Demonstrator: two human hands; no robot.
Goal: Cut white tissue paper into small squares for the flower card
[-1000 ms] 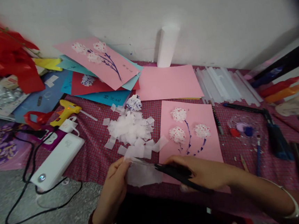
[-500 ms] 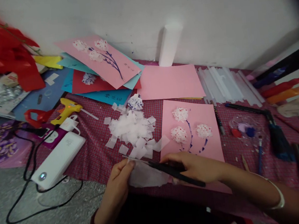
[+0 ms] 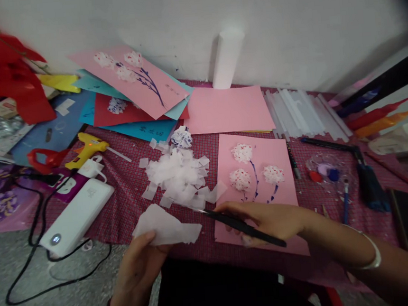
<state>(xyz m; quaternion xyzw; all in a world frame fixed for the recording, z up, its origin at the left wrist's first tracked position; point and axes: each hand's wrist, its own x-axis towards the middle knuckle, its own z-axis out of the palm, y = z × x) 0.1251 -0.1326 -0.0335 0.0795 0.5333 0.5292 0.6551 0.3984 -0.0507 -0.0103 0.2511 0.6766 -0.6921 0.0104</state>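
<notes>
My left hand (image 3: pixel 140 261) pinches a thin white sheet of tissue paper (image 3: pixel 165 227) between thumb and fingers, low at the table's front edge. Black-handled scissors (image 3: pixel 246 228) are in my right hand (image 3: pixel 263 219), the tip pointing left, apart from the sheet. Just beyond lies a loose heap of small white paper squares (image 3: pixel 177 174), and a crumpled white-and-blue paper ball (image 3: pixel 181 137) sits behind it. Beneath my right hand is a pink card (image 3: pixel 283 158) bearing three white, red-speckled paper blossoms and painted blue stems; its lower part is partly hidden by the hand.
Left are a yellow glue gun (image 3: pixel 89 148) and a white power bank (image 3: pixel 77 216) with black cables. Finished cards (image 3: pixel 170 96) pile up behind, beside blank pink paper (image 3: pixel 228 108). Glue sticks (image 3: pixel 300 111), a paint palette (image 3: pixel 323 171) and a paintbrush (image 3: pixel 346 202) lie right.
The sheet has moved left with my left hand and now lies away from the scissors' blades. My right hand has stayed nearly in place, and the view has shifted slightly.
</notes>
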